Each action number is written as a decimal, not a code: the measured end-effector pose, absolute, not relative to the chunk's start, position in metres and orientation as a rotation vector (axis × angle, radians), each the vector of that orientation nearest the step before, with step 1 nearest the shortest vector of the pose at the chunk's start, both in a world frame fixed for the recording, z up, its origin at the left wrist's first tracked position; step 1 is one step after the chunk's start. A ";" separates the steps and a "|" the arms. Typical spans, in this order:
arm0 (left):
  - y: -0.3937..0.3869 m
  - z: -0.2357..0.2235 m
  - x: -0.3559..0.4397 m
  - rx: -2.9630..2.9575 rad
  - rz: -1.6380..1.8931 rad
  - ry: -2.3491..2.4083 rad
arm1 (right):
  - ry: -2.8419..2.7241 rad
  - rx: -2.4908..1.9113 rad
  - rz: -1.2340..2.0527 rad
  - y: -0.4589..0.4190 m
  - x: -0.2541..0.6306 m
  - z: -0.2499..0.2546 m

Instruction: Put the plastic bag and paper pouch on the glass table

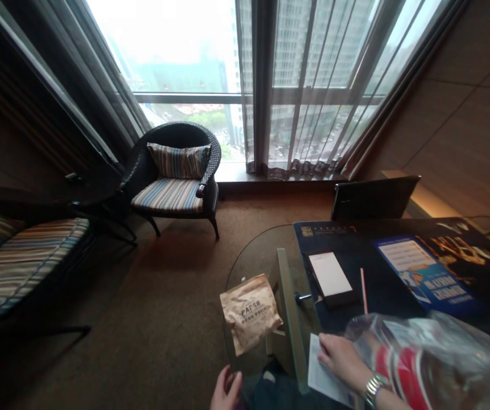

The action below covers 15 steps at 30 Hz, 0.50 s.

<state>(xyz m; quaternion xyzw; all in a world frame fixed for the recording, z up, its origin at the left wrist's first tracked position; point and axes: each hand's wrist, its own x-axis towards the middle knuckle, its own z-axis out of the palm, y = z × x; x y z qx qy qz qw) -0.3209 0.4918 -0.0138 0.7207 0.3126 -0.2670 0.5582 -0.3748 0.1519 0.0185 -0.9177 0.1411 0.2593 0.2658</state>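
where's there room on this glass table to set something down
Bare tabletop glass shows between the kraft paper bag and the dark printed mat. More mat shows between the white notepad and the blue leaflet. Lower right is crowded: plastic bag, white sheet, right hand.

Paper bag (251, 314) on glass table (253, 250), armchair (170, 195) left of it before the window (176, 51), second chair (23, 263) farther left

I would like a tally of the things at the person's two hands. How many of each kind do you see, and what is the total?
Hands: 2, left hand and right hand
Brown paper bag: 1
White sheet of paper: 1
Metal wristwatch: 1
Clear plastic bag: 1
Total: 6
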 end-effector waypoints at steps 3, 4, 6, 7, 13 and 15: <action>0.478 0.003 -0.321 1.486 -0.746 0.837 | 0.471 -2.399 0.421 0.147 -0.377 0.021; 0.476 0.010 -0.319 1.525 -0.708 0.811 | 0.465 -2.375 0.336 0.148 -0.379 0.021; 0.473 0.024 -0.308 1.846 -0.533 0.607 | 0.407 -2.345 0.255 0.156 -0.381 0.021; 0.471 0.032 -0.298 2.079 -0.449 0.443 | 0.367 -2.344 0.255 0.161 -0.382 0.020; 0.428 0.071 -0.184 2.804 -0.336 -0.229 | 0.363 -2.508 0.428 0.191 -0.399 0.017; 0.416 0.072 -0.156 2.824 -0.380 -0.295 | 0.401 -2.539 0.487 0.193 -0.405 0.014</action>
